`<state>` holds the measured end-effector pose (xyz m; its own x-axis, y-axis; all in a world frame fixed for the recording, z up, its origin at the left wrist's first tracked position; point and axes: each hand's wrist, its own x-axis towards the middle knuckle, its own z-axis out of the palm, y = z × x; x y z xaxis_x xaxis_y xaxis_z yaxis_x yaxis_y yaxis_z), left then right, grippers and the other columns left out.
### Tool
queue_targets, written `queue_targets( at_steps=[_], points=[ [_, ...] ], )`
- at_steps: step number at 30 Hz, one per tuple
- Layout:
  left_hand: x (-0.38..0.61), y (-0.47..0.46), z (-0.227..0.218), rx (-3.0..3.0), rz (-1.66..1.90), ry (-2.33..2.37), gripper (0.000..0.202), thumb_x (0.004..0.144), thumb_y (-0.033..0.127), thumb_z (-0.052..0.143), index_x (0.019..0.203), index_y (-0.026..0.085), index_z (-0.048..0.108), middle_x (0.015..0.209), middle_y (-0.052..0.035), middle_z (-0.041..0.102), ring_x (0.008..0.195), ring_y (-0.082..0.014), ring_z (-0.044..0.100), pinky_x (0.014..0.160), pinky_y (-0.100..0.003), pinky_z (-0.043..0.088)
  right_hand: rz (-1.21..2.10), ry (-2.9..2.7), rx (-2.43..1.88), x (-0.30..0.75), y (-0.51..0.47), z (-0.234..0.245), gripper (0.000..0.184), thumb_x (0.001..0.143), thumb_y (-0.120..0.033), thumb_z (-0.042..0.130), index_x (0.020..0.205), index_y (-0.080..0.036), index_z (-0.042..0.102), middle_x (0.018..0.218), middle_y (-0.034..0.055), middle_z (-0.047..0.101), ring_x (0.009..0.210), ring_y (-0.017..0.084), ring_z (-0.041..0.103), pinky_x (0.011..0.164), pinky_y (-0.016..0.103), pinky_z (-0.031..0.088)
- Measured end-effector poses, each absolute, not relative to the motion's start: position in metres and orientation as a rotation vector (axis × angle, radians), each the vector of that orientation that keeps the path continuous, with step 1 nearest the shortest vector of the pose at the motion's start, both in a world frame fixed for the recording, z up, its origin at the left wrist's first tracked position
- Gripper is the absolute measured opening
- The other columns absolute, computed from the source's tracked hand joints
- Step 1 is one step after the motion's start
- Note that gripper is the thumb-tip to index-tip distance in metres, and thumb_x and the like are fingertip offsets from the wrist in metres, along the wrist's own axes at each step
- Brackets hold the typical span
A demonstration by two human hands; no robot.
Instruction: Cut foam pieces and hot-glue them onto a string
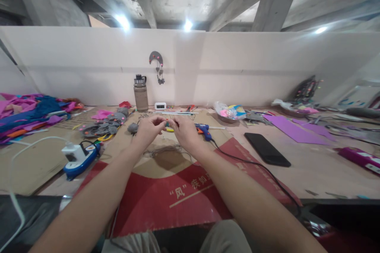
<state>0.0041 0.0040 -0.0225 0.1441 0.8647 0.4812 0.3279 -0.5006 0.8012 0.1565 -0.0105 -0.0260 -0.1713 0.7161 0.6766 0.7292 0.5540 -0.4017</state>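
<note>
- Head view, far left: a heap of coloured fabric (44, 112), mainly pink, blue and purple, lies on the table.
- Nearer the worker, a blue-and-white power strip (77, 168) carries a white charger (73, 153).
- Further right, grey felt pieces (109, 124) with pink dots sit piled beside yellow-handled scissors (105, 137).
- A lidded bottle (140, 95) stands upright near the partition; a grey ball (132, 128) lies just left of the left hand.
- Left hand (151, 128): raised over the red-and-brown board (148, 199), thumb and fingers drawn together. What it grasps, if anything, cannot be told.
- Grey string (162, 150) lies in loose loops on the board, between the forearms and below both hands.
- Right hand (184, 132): near the left, thumb and fingers bent inward. Its grasp cannot be confirmed; any item between the fingertips is too small to identify.
- A blue glue gun (204, 130) lies just right of the right hand, its dark cord trailing across the board.
- Further right, a black phone (266, 149) lies flat near a purple sheet (292, 128).
- Far right: a magenta box (360, 159) at the table's side.
</note>
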Motion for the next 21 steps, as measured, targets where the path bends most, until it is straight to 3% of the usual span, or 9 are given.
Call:
queue_targets(
  at_steps=[7,14,18,21],
  points=[
    [0.001,0.003,-0.014,1.701,1.587,1.122,0.018,0.071,0.031,0.062,0.075,0.014,0.063,0.064,-0.0017,0.063,0.053,-0.0119,0.06,0.044,-0.019,0.043,0.144,-1.976,-1.066,0.147,-0.011,-0.034,0.029,0.091,-0.031,0.037,0.075,-0.017,0.057,0.07,0.0007,0.057,0.063,0.012,0.047,0.058,0.023,0.031],
    [-0.008,0.017,-0.017,1.304,1.818,0.861,0.021,0.066,0.03,0.068,0.078,0.014,0.06,0.065,0.0004,0.062,0.052,-0.0103,0.06,0.043,-0.017,0.042,0.11,-2.259,-0.789,0.133,-0.022,-0.038,0.023,0.09,-0.026,0.042,0.084,-0.019,0.063,0.082,0.0031,0.059,0.075,0.013,0.051,0.069,0.023,0.038],
    [-0.016,0.022,-0.014,1.116,1.839,0.724,0.022,0.064,0.027,0.071,0.078,0.014,0.06,0.069,-0.0006,0.065,0.059,-0.0116,0.064,0.049,-0.018,0.047,0.103,-2.41,-0.597,0.13,-0.029,-0.031,0.031,0.091,-0.032,0.041,0.074,-0.018,0.064,0.077,0.0044,0.06,0.074,0.013,0.051,0.072,0.025,0.039],
    [-0.021,0.025,-0.011,1.048,1.863,0.653,0.02,0.064,0.024,0.071,0.078,0.015,0.06,0.069,-0.001,0.066,0.062,-0.0121,0.065,0.052,-0.018,0.048,0.169,-2.256,-0.74,0.144,-0.027,-0.02,0.035,0.092,-0.035,0.034,0.079,-0.017,0.062,0.079,0.0046,0.062,0.074,0.014,0.052,0.069,0.026,0.039]
  ],
)
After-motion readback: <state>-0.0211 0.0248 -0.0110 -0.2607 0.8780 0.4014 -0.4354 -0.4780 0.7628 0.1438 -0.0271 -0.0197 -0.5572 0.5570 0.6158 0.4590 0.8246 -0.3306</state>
